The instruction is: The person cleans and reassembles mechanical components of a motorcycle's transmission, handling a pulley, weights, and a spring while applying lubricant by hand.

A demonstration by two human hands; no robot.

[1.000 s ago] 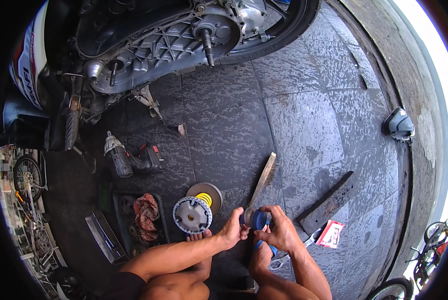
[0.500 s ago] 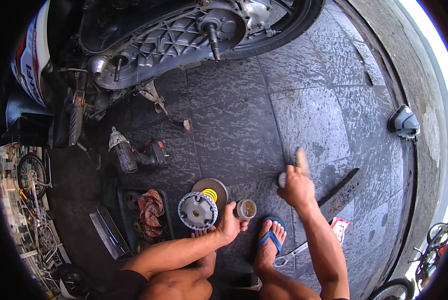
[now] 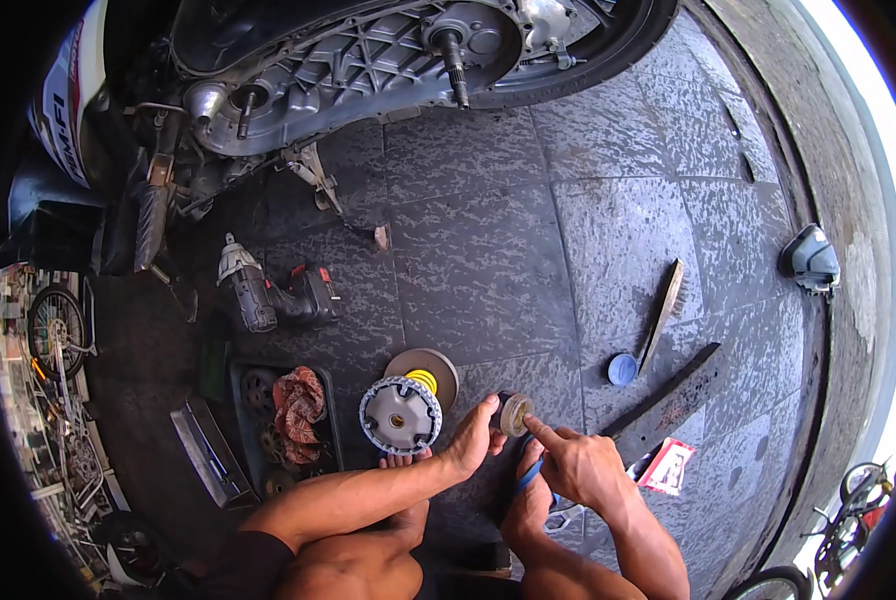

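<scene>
A small round open jar [image 3: 513, 414] with yellowish-brown stuff inside is gripped in my left hand [image 3: 476, 437], its mouth tipped toward the right. My right hand [image 3: 580, 464] points its index finger into the jar's mouth; the other fingers curl loosely and hold nothing. Left of the jar sits a grey scooter pulley [image 3: 400, 413] with a toothed rim. Behind it are a yellow spring [image 3: 424, 382] and a brown-grey disc [image 3: 446, 375]. A round blue lid [image 3: 623, 370] lies on the floor beyond my right hand, beside a wooden-backed brush [image 3: 663, 312].
A scooter's opened transmission case [image 3: 368, 80] spans the far side. An impact driver [image 3: 273, 295] lies at left, above a tray [image 3: 336, 430] with a red rag [image 3: 298, 410]. A long dark bar [image 3: 668, 400] and a red-white packet [image 3: 668, 466] lie at right.
My right hand has left the blue lid on the floor beside the brush and come back to the jar. My left hand has moved slightly right and tilted the jar.
</scene>
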